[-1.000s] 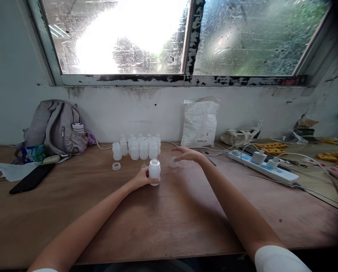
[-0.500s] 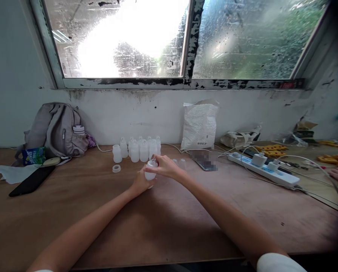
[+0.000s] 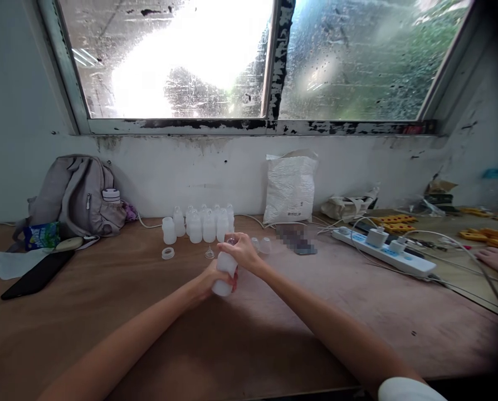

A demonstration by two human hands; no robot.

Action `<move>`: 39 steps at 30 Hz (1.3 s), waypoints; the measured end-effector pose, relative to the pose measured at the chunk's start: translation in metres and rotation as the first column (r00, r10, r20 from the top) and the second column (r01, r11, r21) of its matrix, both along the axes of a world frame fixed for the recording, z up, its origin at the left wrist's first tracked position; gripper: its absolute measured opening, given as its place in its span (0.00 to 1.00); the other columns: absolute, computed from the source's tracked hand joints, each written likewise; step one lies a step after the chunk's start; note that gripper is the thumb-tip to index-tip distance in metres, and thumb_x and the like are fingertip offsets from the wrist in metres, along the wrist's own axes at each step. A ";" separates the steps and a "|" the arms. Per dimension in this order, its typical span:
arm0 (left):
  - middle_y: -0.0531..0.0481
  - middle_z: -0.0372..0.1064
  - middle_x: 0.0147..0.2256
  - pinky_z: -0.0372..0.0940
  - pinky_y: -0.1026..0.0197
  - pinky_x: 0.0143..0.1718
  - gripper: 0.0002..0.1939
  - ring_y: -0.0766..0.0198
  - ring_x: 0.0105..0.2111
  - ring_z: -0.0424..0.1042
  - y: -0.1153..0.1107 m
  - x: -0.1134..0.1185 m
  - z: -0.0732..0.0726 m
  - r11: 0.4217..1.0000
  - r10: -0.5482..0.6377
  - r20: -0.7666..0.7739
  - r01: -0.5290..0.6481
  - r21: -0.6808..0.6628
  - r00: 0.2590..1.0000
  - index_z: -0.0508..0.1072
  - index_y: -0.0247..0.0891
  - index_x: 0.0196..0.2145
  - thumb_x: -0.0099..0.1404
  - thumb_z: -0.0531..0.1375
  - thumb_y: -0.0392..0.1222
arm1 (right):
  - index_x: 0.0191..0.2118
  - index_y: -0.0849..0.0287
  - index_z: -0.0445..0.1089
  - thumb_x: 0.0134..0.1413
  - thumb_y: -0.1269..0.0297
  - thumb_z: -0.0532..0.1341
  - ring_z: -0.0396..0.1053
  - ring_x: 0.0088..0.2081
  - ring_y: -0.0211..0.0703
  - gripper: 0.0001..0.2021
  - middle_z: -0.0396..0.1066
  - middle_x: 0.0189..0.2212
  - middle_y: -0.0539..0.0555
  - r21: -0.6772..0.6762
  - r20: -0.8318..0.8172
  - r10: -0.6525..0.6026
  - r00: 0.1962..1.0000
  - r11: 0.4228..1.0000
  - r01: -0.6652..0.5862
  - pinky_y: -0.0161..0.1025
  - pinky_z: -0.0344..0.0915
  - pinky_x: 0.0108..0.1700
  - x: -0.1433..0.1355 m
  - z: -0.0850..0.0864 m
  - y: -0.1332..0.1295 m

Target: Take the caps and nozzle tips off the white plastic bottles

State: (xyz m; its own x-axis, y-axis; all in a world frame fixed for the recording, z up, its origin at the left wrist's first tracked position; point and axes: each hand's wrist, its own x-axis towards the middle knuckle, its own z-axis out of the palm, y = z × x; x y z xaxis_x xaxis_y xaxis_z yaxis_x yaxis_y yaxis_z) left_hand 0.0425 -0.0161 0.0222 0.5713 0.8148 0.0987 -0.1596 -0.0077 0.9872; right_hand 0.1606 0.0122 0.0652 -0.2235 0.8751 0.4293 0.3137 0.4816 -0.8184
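Observation:
My left hand [image 3: 213, 277] is wrapped round the body of a frosted white baby bottle [image 3: 223, 288], which leans with its top away to the right. The fingers of my right hand [image 3: 241, 250] close round the bottle's top, where a clear teat shows between them; the collar is mostly hidden. Just beyond my hands a loose clear teat [image 3: 209, 253] sits on the wooden table [image 3: 157, 323]. A white collar ring [image 3: 167, 253] lies further left, in front of an open bottle [image 3: 169, 230]. Several bottles with teats [image 3: 209, 225] stand grouped behind.
Clear caps [image 3: 265, 245] stand right of my hands, near a blurred phone [image 3: 304, 248]. A white power strip [image 3: 382, 253] with cables, a white bag [image 3: 291, 189], a black phone [image 3: 38, 274] and a grey backpack [image 3: 79, 195] surround the work area. Another person's hand [image 3: 497, 260] rests at far right.
The bottle and both hands have come slightly nearer, and the bottle leans more. A loose teat now shows beyond my hands. The view has shifted slightly.

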 end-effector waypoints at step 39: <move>0.51 0.62 0.20 0.58 0.63 0.23 0.09 0.66 0.19 0.63 0.003 -0.004 -0.019 0.980 0.170 0.225 -0.140 -0.144 0.960 0.65 0.32 0.28 0.46 0.53 0.32 | 0.42 0.55 0.60 0.42 0.51 0.59 0.51 0.17 0.27 0.21 0.55 0.19 0.43 -0.294 -0.244 0.457 0.856 0.806 -0.514 0.28 0.47 0.16 0.017 -0.010 0.030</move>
